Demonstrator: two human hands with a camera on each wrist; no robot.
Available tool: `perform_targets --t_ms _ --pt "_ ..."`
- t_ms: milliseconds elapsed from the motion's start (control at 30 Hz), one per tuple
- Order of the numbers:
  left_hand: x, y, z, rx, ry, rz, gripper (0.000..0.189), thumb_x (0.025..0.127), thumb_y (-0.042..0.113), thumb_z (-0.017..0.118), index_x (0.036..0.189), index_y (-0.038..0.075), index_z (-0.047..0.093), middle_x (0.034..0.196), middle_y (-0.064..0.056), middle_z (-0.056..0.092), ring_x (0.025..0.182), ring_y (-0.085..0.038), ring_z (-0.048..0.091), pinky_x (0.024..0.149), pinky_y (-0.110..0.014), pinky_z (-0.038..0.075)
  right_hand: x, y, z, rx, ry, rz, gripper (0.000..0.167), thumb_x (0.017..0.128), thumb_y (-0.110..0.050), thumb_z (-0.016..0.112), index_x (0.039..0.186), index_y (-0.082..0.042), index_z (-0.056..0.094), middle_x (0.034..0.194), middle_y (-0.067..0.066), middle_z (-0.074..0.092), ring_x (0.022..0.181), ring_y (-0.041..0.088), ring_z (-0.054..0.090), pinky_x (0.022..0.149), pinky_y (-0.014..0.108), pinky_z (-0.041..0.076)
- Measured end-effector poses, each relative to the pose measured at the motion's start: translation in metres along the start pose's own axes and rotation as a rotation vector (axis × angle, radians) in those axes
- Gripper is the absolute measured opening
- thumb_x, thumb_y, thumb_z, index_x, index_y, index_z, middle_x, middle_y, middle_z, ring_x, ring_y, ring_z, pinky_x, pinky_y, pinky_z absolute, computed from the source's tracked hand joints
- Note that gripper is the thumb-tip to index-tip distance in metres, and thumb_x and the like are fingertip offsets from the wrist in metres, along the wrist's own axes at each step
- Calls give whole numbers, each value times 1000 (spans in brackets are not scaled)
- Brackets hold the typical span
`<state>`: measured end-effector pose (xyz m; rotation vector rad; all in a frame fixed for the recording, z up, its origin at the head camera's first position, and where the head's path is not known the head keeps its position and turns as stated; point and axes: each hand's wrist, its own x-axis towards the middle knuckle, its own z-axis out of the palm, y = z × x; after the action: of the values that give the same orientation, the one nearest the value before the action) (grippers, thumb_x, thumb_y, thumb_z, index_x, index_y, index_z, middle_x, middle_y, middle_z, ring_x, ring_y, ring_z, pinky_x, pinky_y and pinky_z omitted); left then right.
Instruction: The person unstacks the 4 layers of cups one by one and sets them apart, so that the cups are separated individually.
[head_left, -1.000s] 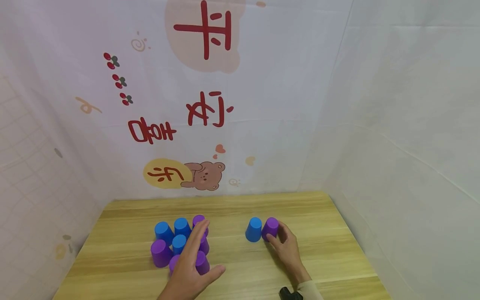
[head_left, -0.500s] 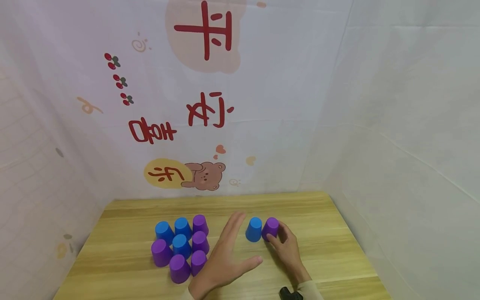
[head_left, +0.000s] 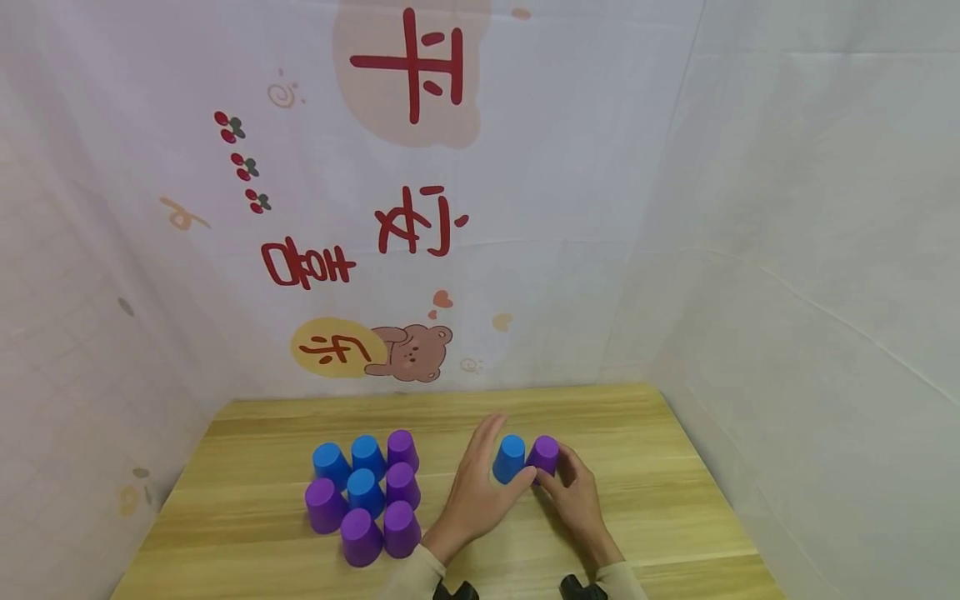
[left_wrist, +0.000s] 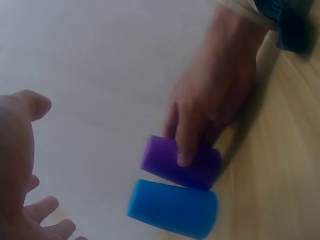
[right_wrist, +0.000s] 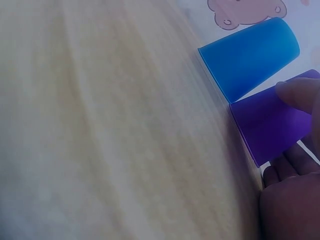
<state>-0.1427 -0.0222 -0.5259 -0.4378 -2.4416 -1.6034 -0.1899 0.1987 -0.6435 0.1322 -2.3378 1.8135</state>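
Note:
Two upside-down cups stand side by side on the table's right half, a blue cup (head_left: 511,457) and a purple cup (head_left: 546,452). My right hand (head_left: 583,502) grips the purple cup from the right, thumb on its near side, as the right wrist view shows on the purple cup (right_wrist: 267,122). Left of the blue cup (left_wrist: 172,207), my left hand (head_left: 474,493) is held with fingers extended and thumb spread. In the left wrist view a gap separates that hand (left_wrist: 15,155) from the blue cup. The two cups' bases nearly touch in the right wrist view.
On the left of the wooden table (head_left: 600,408) stands a cluster of several upside-down cups, among them a blue cup (head_left: 365,493) and a purple cup (head_left: 362,537). A printed white cloth (head_left: 555,250) hangs behind the table and along its sides.
My left hand has moved right, from over the cup cluster to beside the blue cup. The right hand keeps its grip on the purple cup, which has stayed in place.

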Motion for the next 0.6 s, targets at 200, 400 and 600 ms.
perform_targets --t_ms 200,400,600 --pt "8 -21 13 9 3 -61 81 103 45 78 173 26 43 180 -6 43 166 -38 46 131 -74 41 -1 0 0 -4 2 11 61 99 -8 87 155 -6 65 158 19 69 156 35 58 121 8 41" --pt "14 -35 23 2 -14 -124 79 103 42 78 172 26 44 179 -12 44 165 -42 46 130 -77 40 1 1 0 -10 7 19 60 98 -8 87 154 -6 65 157 19 69 154 29 59 121 8 40" --pt "19 -44 29 0 -3 -148 77 101 31 82 169 19 49 175 -13 50 163 -42 49 132 -74 41 -1 -4 0 -22 8 14 60 99 -9 88 154 -5 65 157 21 69 155 36 59 121 8 40"
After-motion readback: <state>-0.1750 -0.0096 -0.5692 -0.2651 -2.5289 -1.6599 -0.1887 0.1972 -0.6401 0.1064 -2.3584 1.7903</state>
